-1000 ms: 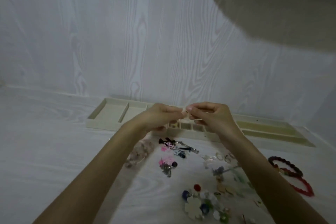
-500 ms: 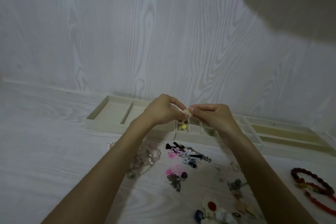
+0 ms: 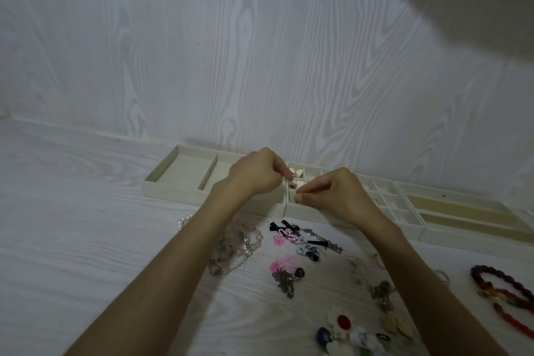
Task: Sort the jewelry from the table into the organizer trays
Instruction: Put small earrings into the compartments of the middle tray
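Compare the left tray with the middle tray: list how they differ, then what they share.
1. The left tray has a few wide compartments; the middle tray is cut into many small cells.
2. The left tray's visible compartments look bare; the middle tray holds pale heart-shaped pieces at its left end.
3. The right hand hovers over the middle tray only.
Both are cream, shallow and set along the wall.

The tabletop (image 3: 72, 225) and wall (image 3: 202, 52) showed pale, matt wood grain. The cream trays (image 3: 179, 173) looked soft and cloth-lined. Pink beads (image 3: 254, 243) appeared glossy and translucent, red beads (image 3: 502, 295) shiny, and the chain (image 3: 286, 283) dull metal.
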Demonstrator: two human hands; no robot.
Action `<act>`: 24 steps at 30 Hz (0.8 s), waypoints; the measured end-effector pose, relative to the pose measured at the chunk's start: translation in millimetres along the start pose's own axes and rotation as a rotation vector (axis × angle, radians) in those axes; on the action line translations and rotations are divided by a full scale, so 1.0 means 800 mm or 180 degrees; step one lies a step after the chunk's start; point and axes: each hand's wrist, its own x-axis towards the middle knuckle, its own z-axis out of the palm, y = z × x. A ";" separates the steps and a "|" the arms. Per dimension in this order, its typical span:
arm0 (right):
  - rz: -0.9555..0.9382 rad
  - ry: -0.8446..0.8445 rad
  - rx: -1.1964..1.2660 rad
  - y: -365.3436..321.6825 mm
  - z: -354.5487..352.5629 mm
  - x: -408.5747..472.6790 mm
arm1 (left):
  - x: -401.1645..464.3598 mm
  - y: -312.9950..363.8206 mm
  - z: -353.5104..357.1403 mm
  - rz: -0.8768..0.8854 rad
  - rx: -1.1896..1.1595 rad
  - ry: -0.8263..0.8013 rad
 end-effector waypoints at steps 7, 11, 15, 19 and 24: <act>-0.0020 0.0007 -0.0224 0.001 -0.008 0.004 | 0.000 0.005 -0.002 0.0107 0.0080 -0.0086; -0.0047 -0.0028 -0.0622 0.001 0.001 0.003 | -0.002 0.007 -0.001 0.0102 0.0423 -0.0239; -0.0020 -0.0064 -0.0773 0.003 -0.001 0.004 | 0.001 0.002 0.004 0.0085 0.0717 -0.0277; 0.0091 -0.0090 -0.0513 0.009 0.000 0.007 | -0.003 0.006 0.003 0.0230 0.0872 -0.0301; 0.0095 0.0010 -0.0135 0.012 -0.002 0.005 | -0.003 0.009 0.004 0.0332 0.1012 -0.0353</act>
